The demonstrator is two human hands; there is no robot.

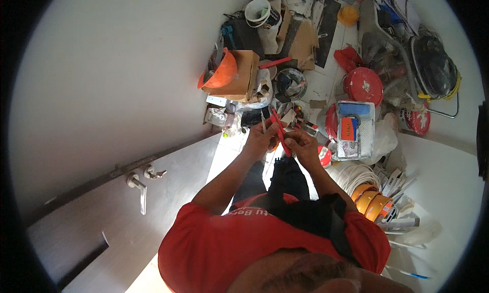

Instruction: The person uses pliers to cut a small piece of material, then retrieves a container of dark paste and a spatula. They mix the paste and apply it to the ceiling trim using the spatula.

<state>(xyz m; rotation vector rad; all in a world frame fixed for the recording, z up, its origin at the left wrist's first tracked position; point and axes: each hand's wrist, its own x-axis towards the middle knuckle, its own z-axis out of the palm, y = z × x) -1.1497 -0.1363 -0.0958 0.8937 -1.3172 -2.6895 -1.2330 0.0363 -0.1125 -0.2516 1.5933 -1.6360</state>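
Observation:
Both of my hands are raised in front of my body, close together. A long, narrow red tool [279,131] slants between them; its exact kind is too small to tell. My left hand [261,139] is closed, its fingers on the red tool's left side. A thin pale strip [263,121] sticks up from that same hand. Fingers bent, my right hand [302,144] pinches the tool's lower part from the right. Beneath the hands, loose hand tools [304,125] lie on the floor, partly hidden.
A cardboard box [248,71] with an orange helmet [222,72] stands by the left wall. Red-lidded buckets [364,85] and a paint tray [361,151] are at right, above coiled white cable [352,175]. A door with a handle [142,193] is at lower left.

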